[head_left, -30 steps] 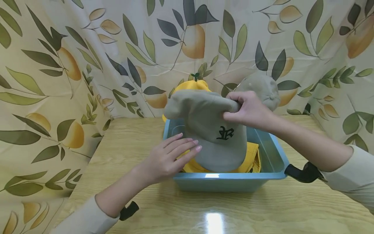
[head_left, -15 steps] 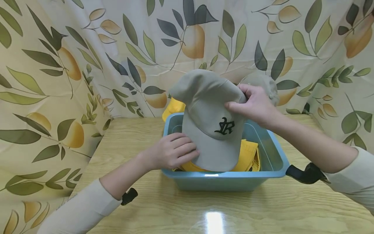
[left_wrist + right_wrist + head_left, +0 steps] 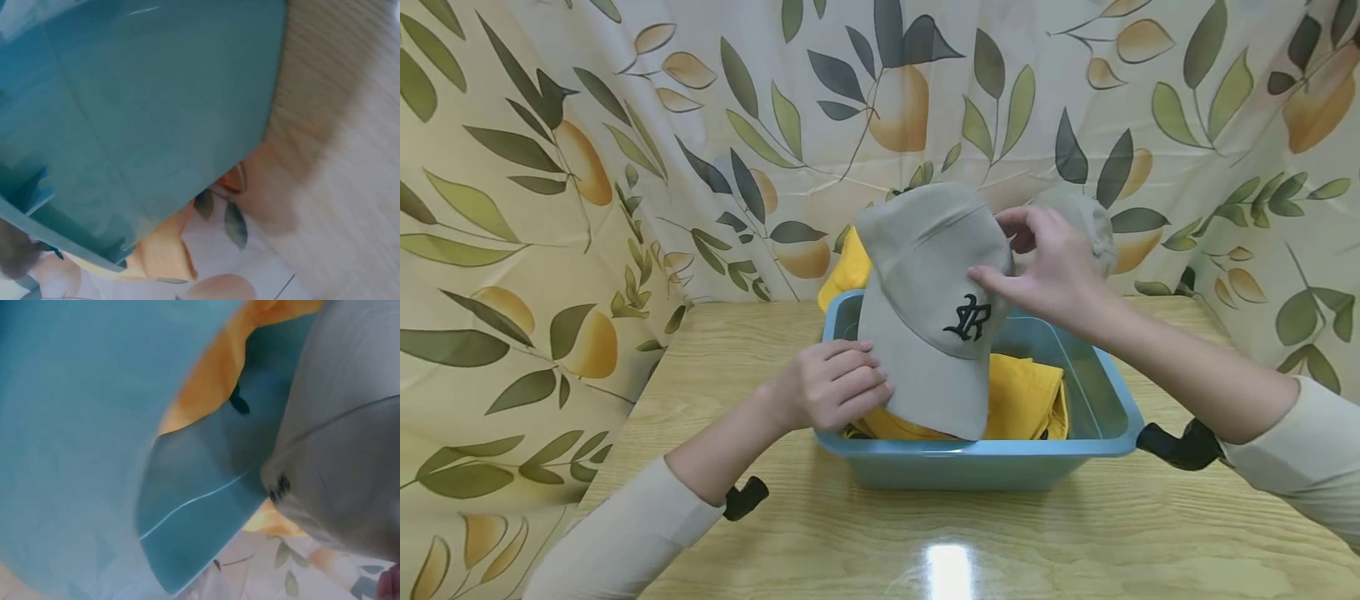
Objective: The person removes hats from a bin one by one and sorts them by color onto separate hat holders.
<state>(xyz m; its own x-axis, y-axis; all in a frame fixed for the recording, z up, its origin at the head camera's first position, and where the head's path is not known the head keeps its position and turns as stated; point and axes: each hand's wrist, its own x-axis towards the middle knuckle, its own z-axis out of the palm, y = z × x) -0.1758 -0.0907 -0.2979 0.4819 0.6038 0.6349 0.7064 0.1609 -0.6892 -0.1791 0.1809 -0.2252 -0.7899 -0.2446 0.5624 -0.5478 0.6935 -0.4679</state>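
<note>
A grey-beige baseball cap (image 3: 925, 308) with a black embroidered monogram is held tilted over the blue plastic basin (image 3: 985, 448), its brim pointing down. My left hand (image 3: 831, 387) grips the brim at its left edge, fingers bent over it. On the crown's right side, my right hand (image 3: 1048, 258) holds the cap between thumb and fingers; some fingertips are hidden. Yellow folded fabric (image 3: 1026, 396) lies in the basin beneath the brim. In the right wrist view the cap (image 3: 344, 444) fills the right side, with a fingertip at the lower corner.
Behind the basin, yellow fabric (image 3: 847, 271) shows at the left and another grey cap (image 3: 1078, 225) at the right, partly covered by my right hand. A wood-grain table (image 3: 745, 350) bears the basin. A leaf-and-fruit patterned curtain (image 3: 715, 150) surrounds it.
The cap has been raised and its crown has filled out from a slumped shape. It has since swung left. My left hand has gone from outstretched fingers to gripping the brim.
</note>
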